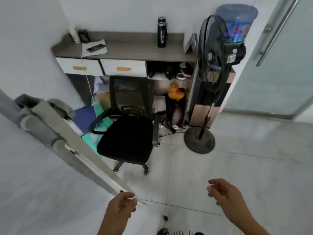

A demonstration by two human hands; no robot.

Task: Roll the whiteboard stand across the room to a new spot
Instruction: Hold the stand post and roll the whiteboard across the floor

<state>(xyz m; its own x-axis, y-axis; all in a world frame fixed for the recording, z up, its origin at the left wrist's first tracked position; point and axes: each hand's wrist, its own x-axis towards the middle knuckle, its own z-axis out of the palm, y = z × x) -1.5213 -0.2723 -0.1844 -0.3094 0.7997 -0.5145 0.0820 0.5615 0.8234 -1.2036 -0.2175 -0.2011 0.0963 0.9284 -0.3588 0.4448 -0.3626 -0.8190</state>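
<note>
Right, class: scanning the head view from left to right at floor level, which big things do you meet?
Grey-framed whiteboard stand → black mesh-backed office chair → black pedestal fan on a round base → frosted glass door.

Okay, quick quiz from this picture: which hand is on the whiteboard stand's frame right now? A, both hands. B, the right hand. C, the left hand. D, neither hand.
C: the left hand pinches the near end of the whiteboard stand frame, while the right hand hangs open over the floor tiles, touching nothing.
</note>
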